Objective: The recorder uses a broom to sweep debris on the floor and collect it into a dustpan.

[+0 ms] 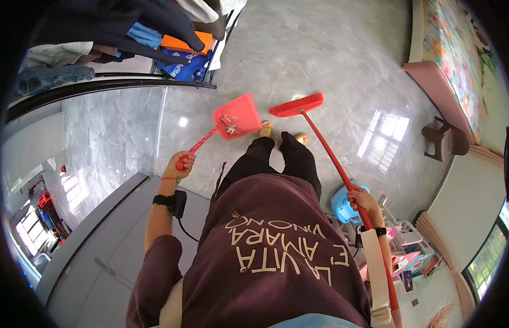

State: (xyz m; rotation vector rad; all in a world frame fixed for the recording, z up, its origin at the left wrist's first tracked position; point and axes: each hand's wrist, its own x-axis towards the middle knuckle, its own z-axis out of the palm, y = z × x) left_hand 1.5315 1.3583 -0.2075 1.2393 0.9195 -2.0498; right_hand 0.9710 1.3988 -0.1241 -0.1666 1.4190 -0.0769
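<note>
My left hand [180, 164] grips the handle of a red plastic dustpan [244, 115], whose pan is out in front of my left foot. Small scraps of litter [230, 125] lie in the pan near its handle end. In my right hand [364, 202] is the long red handle of a push-type broom [297, 105]. The broom's head, with short red bristles, is on or just above the floor ahead of my right foot. A gap of bare floor separates dustpan and broom head.
A clothes rack [189, 84] with hanging garments stands at front left. To the right are a bed [451, 82], a brown stool [447, 137] and a blue plastic item [344, 203]. A cluttered shelf [406, 238] is beside my right arm; a grey door [115, 246] is at left.
</note>
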